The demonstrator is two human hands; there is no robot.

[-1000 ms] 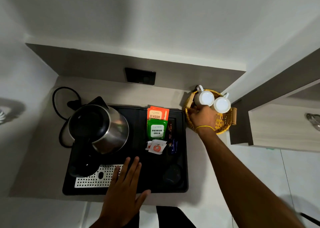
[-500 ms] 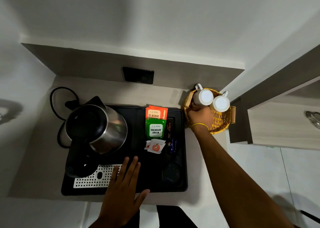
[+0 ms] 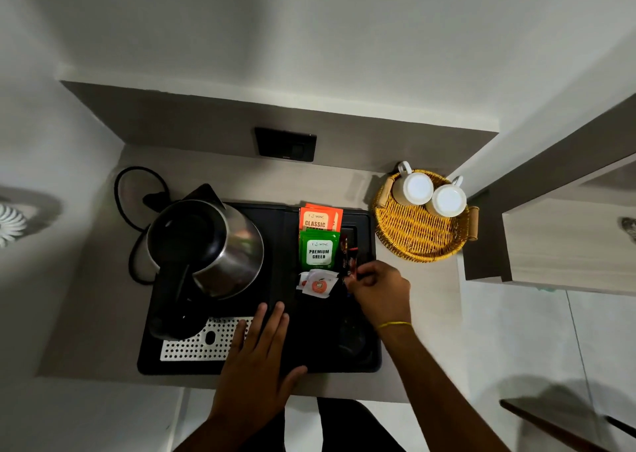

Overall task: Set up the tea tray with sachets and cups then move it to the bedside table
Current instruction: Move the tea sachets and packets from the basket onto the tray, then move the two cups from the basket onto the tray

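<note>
- Black tray (image 3: 275,365) sat along the counter's (image 3: 86,314) front edge, with the kettle (image 3: 206,248) on its left half and a perforated drip plate (image 3: 199,343) at its front-left corner.
- Sachets lay in the tray's right half: orange Classic (image 3: 318,219) at the back, Premium Green (image 3: 318,252) just in front of it, white packets (image 3: 316,283) nearer me, and dark sticks (image 3: 348,257) in the slot by the right edge.
- My left hand (image 3: 256,365) lay flat on the tray's front edge, fingers spread, steadying it.
- My right hand (image 3: 380,288) was at the tray's right edge, fingertips drawn together on the dark sticks; it looked like a pinch, though I could not tell whether anything was lifted.
- Both cups (image 3: 430,193) stood upside down, touching each other, at the back of the wicker basket (image 3: 416,238), just beside the tray's back-right corner.
- I judged the sachet-arranging step to be in hand; the cups were not yet on the tray, and the round recess (image 3: 351,341) at the tray's front-right corner looked free.
- Next I would need to settle the sticks in their slot, then reach to the basket and carry a cup across by its handle without knocking its neighbour.
</note>
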